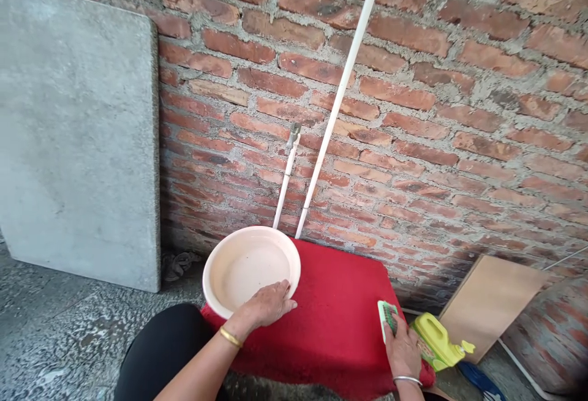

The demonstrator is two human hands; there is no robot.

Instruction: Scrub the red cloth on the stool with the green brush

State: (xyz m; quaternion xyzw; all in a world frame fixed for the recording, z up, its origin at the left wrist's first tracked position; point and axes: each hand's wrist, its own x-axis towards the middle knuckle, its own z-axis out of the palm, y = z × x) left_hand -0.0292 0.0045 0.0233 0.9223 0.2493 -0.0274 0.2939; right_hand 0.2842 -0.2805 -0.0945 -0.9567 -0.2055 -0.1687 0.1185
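A pale cream basin (pixel 218 254) with some water in it stands on the left part of a red cloth-covered surface (pixel 340 284). My left hand (pixel 267 304) is closed over the basin's near right rim, its thumb on the outer side. On the right side of the red cloth, my right hand (pixel 403 346) grips a light green scrubbing brush (pixel 384 318) with dark bristles, partly hidden by the fingers. Just beyond that hand, a yellow-green jug (pixel 434 337) with a handle and yellow cap lies tilted.
Behind the cloth rises a brick wall (pixel 404 95) with a long white pipe (pixel 342 89) and a short pipe topped by a tap (pixel 294 134). A grey slab (pixel 82 131) leans at left, a tan board (pixel 493 303) at right. The floor (pixel 82 327) looks wet.
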